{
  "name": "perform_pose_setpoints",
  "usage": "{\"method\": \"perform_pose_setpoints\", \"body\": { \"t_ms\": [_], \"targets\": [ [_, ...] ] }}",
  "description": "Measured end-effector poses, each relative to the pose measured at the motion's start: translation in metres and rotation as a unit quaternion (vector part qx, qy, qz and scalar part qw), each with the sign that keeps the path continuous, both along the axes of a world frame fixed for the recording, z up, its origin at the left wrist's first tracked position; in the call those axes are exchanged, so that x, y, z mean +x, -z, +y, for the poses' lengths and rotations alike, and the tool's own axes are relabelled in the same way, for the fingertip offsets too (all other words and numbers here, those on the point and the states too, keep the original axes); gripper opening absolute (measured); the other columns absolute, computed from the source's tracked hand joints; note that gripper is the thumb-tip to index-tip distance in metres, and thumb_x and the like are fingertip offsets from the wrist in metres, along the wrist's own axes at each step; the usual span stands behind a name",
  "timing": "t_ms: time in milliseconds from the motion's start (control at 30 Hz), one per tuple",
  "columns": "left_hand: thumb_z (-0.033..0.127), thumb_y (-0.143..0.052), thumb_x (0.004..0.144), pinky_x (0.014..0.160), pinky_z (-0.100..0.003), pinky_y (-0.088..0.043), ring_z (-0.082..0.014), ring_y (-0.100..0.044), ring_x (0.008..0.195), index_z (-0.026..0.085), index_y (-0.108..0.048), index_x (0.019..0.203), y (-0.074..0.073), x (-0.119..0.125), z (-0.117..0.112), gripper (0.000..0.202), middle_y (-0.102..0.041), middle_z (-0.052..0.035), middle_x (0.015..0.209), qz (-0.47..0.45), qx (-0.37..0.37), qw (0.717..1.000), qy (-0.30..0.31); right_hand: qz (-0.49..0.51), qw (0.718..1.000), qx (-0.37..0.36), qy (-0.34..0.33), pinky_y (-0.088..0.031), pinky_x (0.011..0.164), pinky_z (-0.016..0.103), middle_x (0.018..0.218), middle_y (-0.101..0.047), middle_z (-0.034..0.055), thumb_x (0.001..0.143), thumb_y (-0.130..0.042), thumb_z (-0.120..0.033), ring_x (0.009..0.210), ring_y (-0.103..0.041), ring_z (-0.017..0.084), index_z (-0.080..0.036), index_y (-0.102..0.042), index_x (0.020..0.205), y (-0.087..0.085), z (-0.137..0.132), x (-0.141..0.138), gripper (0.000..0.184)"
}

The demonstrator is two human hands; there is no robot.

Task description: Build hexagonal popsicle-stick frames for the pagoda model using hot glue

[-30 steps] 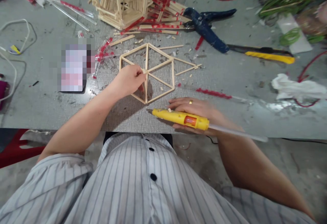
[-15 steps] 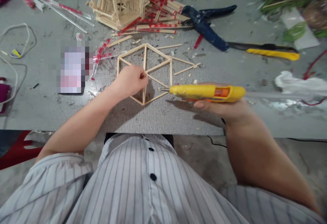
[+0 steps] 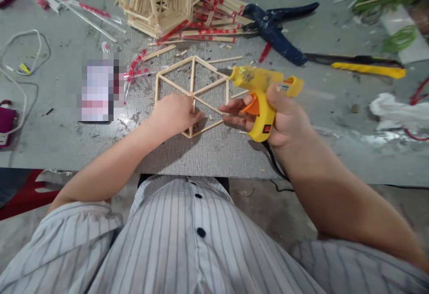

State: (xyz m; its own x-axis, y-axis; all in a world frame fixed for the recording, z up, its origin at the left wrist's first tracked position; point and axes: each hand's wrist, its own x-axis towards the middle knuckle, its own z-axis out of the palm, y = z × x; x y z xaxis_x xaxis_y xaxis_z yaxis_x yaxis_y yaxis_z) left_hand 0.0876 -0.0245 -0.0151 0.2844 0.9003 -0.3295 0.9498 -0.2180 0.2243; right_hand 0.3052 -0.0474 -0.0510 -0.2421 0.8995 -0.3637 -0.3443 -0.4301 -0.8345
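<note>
Now the gun (image 3: 259,86) stands higher up the table (image 3: 167,157) than a second ago, when it lay side-on below the frame (image 3: 210,86), close to the table's near edge. It has also rolled: we see its grip, orange trigger and red switch, which the earlier views mostly hide. Its nozzle points left and crosses the frame's upper right edge in our view; whether it touches, we cannot tell.

The right hand (image 3: 279,113) holds the gun, palm and thumb at the rear of the grip. Its fingers spread loosely near the trigger, so we judge that the work is at a change of hold, with no firm squeeze.

The left hand (image 3: 176,113) stays at the frame's middle, but it has turned, so its back now covers more of the lower left spokes. Its fingertips are largely hidden, and we cannot tell how tightly they close or on which stick. The frame itself has hardly moved and lies flat on the table, its six-sided outline readable, which suggests to us that the left hand is steadying it.

The phone (image 3: 97,90) lies left of the frame, just where it was.
</note>
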Motion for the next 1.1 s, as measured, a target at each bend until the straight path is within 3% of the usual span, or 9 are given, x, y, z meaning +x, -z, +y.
{"method": "perform_pose_setpoints", "body": {
  "t_ms": [100,233,533,700,1100],
  "targets": [
    [0.048,-0.053,0.084,0.076,-0.037,-0.049,-0.0310,-0.066,0.091,0.015,-0.071,0.086,0.000,0.001,-0.001,0.038,-0.066,-0.0124,0.076,0.024,-0.010,1.000,0.014,0.014,0.999,0.001,-0.029,-0.054,0.100,0.045,0.092,-0.073,0.0083,0.059,-0.083,-0.063,0.109,-0.067,0.028,-0.023,-0.061,0.071,0.000,0.000,-0.007,0.047],
    [0.040,-0.053,0.083,0.073,-0.035,-0.048,-0.0292,-0.066,0.088,0.014,-0.072,0.086,0.003,-0.001,0.001,0.032,-0.065,-0.0116,0.074,0.022,-0.012,0.999,0.027,0.024,1.000,-0.010,-0.013,-0.054,0.101,0.041,0.088,-0.073,0.0068,0.055,-0.087,-0.058,0.101,-0.070,0.025,-0.021,-0.063,0.071,0.002,0.001,-0.016,0.048],
    [0.029,-0.045,0.086,0.066,-0.032,-0.044,-0.0244,-0.065,0.079,0.011,-0.074,0.087,-0.002,-0.002,0.000,0.034,-0.064,-0.0108,0.071,0.025,-0.012,0.999,0.031,0.022,1.000,0.019,0.000,-0.051,0.102,0.042,0.085,-0.074,0.0043,0.066,-0.080,-0.063,0.095,-0.071,0.021,-0.020,-0.065,0.071,0.007,-0.005,-0.018,0.046],
    [0.026,-0.044,0.085,0.066,-0.032,-0.044,-0.0244,-0.065,0.078,0.011,-0.074,0.087,-0.002,-0.002,0.000,0.034,-0.065,-0.0117,0.071,0.022,-0.009,0.999,0.033,0.029,0.999,0.005,0.016,-0.053,0.098,0.039,0.081,-0.074,0.0049,0.058,-0.086,-0.061,0.092,-0.072,0.021,-0.018,-0.067,0.067,0.004,-0.006,-0.020,0.048],
    [0.029,-0.044,0.088,0.068,-0.032,-0.044,-0.0245,-0.065,0.082,0.012,-0.073,0.088,0.000,-0.004,-0.001,0.034,-0.066,-0.0121,0.074,0.033,-0.005,0.999,0.037,0.018,0.999,0.008,0.026,-0.054,0.096,0.043,0.079,-0.071,0.0058,0.052,-0.089,-0.060,0.089,-0.071,0.023,-0.019,-0.065,0.069,0.003,-0.006,-0.021,0.050]
  ]
}}
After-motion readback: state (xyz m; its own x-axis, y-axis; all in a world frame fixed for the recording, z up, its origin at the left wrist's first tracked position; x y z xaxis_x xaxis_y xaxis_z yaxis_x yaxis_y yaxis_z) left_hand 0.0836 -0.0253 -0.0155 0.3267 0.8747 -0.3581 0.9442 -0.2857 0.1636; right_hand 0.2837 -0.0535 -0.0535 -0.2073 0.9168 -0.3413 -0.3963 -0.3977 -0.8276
